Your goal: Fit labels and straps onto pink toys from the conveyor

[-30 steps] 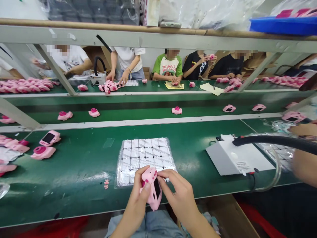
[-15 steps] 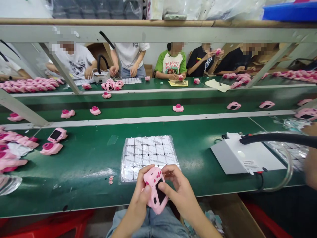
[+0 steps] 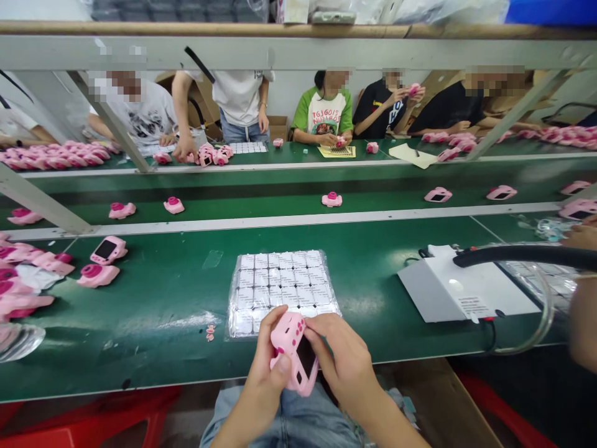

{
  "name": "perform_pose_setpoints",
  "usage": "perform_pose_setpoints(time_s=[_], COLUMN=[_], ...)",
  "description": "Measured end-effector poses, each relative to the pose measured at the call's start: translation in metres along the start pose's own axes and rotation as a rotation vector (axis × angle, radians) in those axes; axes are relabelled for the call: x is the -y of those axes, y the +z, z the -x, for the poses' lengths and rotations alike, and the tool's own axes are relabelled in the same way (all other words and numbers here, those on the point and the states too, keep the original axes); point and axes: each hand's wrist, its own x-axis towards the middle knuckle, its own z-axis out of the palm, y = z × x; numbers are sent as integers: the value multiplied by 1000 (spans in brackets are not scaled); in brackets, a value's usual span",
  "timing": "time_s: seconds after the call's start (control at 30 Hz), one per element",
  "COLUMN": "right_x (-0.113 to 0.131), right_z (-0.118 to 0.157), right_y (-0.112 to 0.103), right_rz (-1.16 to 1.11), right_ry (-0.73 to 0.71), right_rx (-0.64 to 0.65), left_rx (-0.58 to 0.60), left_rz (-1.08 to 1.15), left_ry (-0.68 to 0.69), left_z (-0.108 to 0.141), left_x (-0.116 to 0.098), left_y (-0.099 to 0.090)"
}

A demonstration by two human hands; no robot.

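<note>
1. Left hand (image 3: 256, 381): curled, gripping the camera's near side, lower centre of frame.
2. Pink toy camera (image 3: 288, 336): held between both hands, tilted.
3. Plastic-wrapped white squares (image 3: 282, 287): flat on the bench, just beyond the camera.
4. Right hand (image 3: 344, 359): closed around the camera's far side; a slip on the smooth casing could drop it.

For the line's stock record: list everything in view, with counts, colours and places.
Toy camera: one, pink, held in both hands.
Belt cameras: about eight, pink, on the middle green belt.
Camera pile: many, pink, at the bench's left end.
Sealed pack of squares: one, white in clear plastic, on the bench ahead of the hands.
Flat device: one, white and grey, on the bench at right.
Hose: one, black, above the device.
Co-workers: at least five, beyond the belt.
Left hand: one, on the camera.
Right hand: one, on the camera.
</note>
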Motion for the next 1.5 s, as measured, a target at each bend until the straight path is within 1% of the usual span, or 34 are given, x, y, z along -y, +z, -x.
perform_pose_setpoints(time_s=[0.13,0.23,0.3,0.33,0.37,0.4,0.43,0.5,0.53,0.57,0.6,0.63,0.67,0.73,0.8,0.83,0.9,0.97,1.07,1.1,1.13,1.23,1.3,1.33,1.4,1.5], right_x=[2,2,0,-1,-1,-2,-2,-1,-1,-1,-1,-1,-1,0,3,5,9,14,19,20,20,17,12,10,6,3], right_z=[-7,-10,-11,-12,-13,-15,-17,-22,-24,-25,-25,-25,-23,-16,-10,-7,-4,-6,-9,-10,-11,-10,-10,-10,-10,-9], right_y=[-10,-14,-16,-18,-19,-21,-24,-28,-30,-31,-31,-31,-29,-25,-21,-19,-17,-16,-15,-15,-14,-10,-7,-5,-3,0], right_rz=[89,163,198,207,214,216,215,213,207,194,172,142,100,-6,-121,-167,-225,-267,-329,-323,-287,-104,-62,-85,-157,-239], right_ry=[-87,-158,-214,-253,-300,-356,-422,-556,-609,-642,-640,-595,-508,-259,-26,50,144,237,388,405,390,255,206,208,230,257], right_rx=[107,139,162,185,217,248,277,331,357,381,393,390,367,301,249,234,221,254,396,435,456,485,514,522,499,437], left_rx=[-16,-9,13,37,74,126,201,405,493,542,543,501,433,316,267,257,245,220,147,101,48,-107,-173,-189,-202,-156], left_rz=[-25,-32,-10,16,53,94,137,211,238,267,295,316,325,329,292,252,140,46,-24,-63,-122,-345,-435,-453,-452,-426], left_ry=[9,23,64,57,10,-80,-207,-494,-595,-647,-652,-618,-553,-410,-299,-253,-185,-140,-95,-63,-23,103,140,141,131,96], left_z=[3,3,0,-3,-6,-10,-15,-22,-24,-25,-26,-25,-24,-21,-18,-17,-16,-16,-18,-19,-20,-23,-26,-27,-29,-31], left_x=[1,1,-1,-3,-5,-7,-9,-11,-11,-10,-9,-8,-7,-8,-10,-11,-14,-15,-14,-12,-11,-6,-4,-4,-4,-7], left_y=[2,4,2,0,-3,-7,-12,-19,-22,-24,-25,-25,-24,-23,-22,-22,-23,-23,-20,-18,-16,-10,-6,-5,-3,-4])
